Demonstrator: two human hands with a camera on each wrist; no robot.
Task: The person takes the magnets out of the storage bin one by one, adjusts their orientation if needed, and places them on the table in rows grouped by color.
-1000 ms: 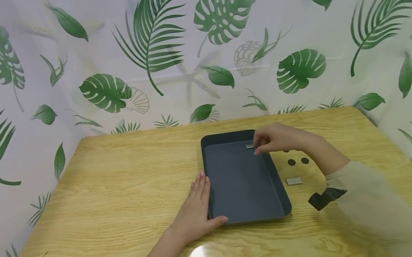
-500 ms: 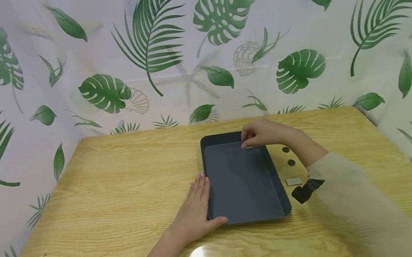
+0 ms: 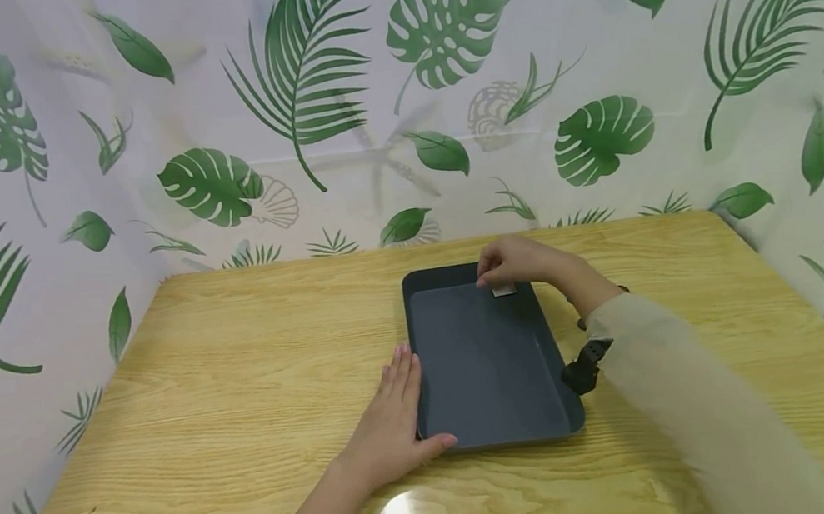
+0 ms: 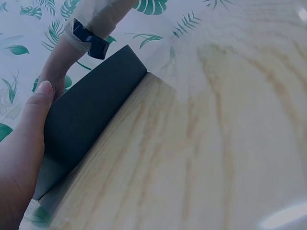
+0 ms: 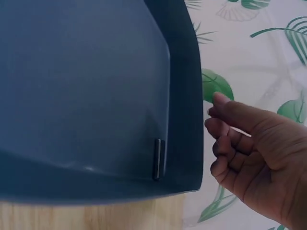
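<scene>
A dark blue-grey rectangular tray [image 3: 480,367] lies on the wooden table. My left hand [image 3: 391,418] rests flat against its left side, fingers along the wall and thumb at the near edge. Over the tray's far right part hovers my right hand [image 3: 518,261], thumb and index fingertips together and the other fingers curled. In the right wrist view, I cannot tell whether anything small sits between those fingertips. Below this hand, a small pale-faced rectangular piece [image 3: 503,290] lies inside the tray; its dark edge [image 5: 159,159] shows near the tray's corner in the right wrist view.
Small dark discs, one of them [image 3: 582,324] partly visible, lie right of the tray, largely covered by the right forearm and sleeve [image 3: 665,364]. A black wrist camera [image 3: 584,369] hangs over the tray's right rim. Leaf-patterned cloth [image 3: 338,131] stands behind the table.
My right hand has moved left over the tray, past the rectangular piece. Its forearm now covers the discs and the pale rectangle on the table. My left hand has stayed put.
</scene>
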